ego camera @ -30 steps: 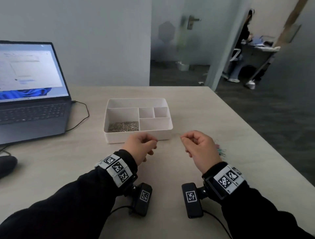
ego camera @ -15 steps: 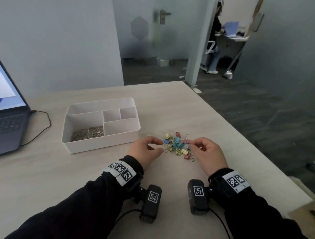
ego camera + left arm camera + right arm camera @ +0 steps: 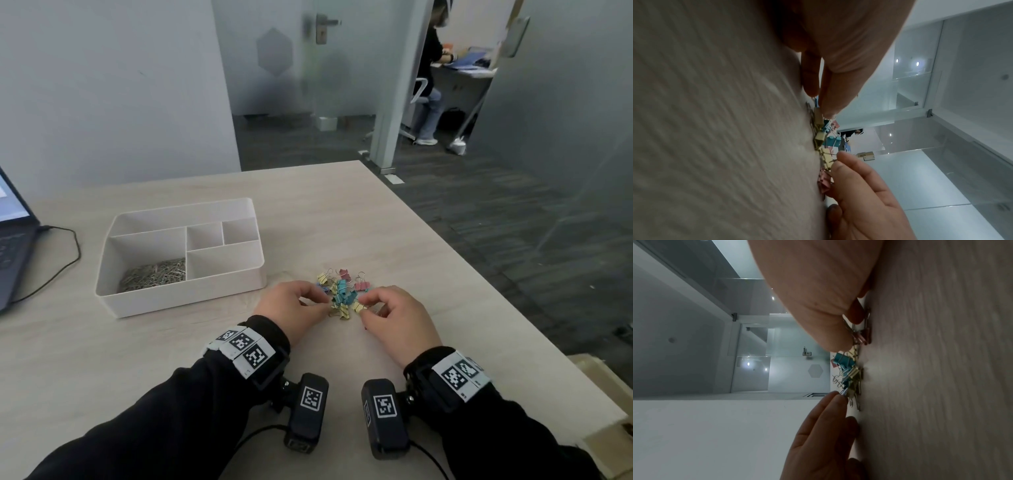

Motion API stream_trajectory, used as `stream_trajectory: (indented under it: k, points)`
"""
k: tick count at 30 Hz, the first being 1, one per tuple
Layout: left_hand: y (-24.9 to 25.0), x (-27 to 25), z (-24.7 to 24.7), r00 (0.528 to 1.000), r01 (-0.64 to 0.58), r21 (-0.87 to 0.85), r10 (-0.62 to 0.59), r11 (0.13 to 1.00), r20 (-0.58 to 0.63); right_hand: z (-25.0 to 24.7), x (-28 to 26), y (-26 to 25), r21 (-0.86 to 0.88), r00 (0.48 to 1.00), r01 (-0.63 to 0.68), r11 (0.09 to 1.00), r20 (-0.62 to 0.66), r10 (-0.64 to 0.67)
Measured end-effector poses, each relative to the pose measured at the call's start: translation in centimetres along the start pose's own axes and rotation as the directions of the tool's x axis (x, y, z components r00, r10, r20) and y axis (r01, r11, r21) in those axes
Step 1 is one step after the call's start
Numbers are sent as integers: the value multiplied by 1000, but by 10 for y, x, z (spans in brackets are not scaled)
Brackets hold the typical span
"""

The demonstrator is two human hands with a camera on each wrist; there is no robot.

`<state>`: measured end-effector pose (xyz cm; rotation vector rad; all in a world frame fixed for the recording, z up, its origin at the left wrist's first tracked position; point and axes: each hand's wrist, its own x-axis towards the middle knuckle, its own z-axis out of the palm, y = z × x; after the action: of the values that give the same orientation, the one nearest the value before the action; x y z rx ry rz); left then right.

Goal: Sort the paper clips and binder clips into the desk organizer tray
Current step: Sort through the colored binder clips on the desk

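1. At the far left edge of the head view sits a laptop (image 3: 13, 240), cut off by the frame, with a dark cable (image 3: 65, 253) looping from its side across the table (image 3: 342, 212).
2. Right of the cable stands the white desk organizer tray (image 3: 191, 294), divided into compartments. The paper clips (image 3: 154, 275) lie heaped in its large near-left compartment; the other compartments show only bare white floor.
3. The left hand (image 3: 291, 310) rests on the table just right of the tray's near corner. Its thumb and forefinger are curled together at the left edge of the binder clips (image 3: 340, 291). In the right wrist view these fingertips (image 3: 835, 398) close on a wire handle of one clip, so the grip is a narrow pinch on a binder clip.
4. The binder clips form a small mixed pile of yellow, teal and pink on the bare table, between the two hands and well apart from the tray's compartments. None of them is in the tray.
5. The right hand (image 3: 399, 318) sits at the right edge of the pile, fingers curled, thumb and forefinger meeting on a yellow clip at the pile's near side. The left wrist view shows its fingertips (image 3: 844, 156) touching the wire handles there, again a narrow pinch.
6. Both wrists carry black sleeves, marker bands and camera units.
7. Beyond the table's far right, behind glass, a person (image 3: 430, 78) sits at another desk.
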<state>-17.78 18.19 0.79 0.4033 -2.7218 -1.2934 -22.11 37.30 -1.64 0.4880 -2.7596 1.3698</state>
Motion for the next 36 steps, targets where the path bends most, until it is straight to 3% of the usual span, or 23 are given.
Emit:
stream_trajectory:
  k: [8, 14, 20, 26, 28, 32, 36]
  points:
    - [-6, -6, 1, 999, -9, -87, 12, 996, 39, -1, -4, -6, 51, 991, 131, 990, 33, -132]
    - [-9, -5, 1, 1000, -4, -133, 4, 991, 1, -4, -5, -11, 98, 992, 118, 988, 32, -122]
    - [-5, -3, 3, 990, -35, -113, 50, 993, 131, -5, -2, -13, 70, 994, 113, 991, 5, -113]
    - [2, -2, 13, 965, -75, -208, 124, 975, 232, -4, -3, -13, 50, 979, 201, 978, 2, -202]
    - [2, -2, 14, 971, -80, -249, 132, 965, 201, -3, -3, -12, 55, 973, 227, 972, 32, -229]
    - [-1, 0, 9, 998, -44, -360, 56, 932, 22, -1, -3, -13, 54, 970, 223, 973, 92, -227]
    - [-3, 1, 7, 981, -39, -306, -21, 951, -191, -5, -3, -16, 1, 981, 156, 988, 116, -155]
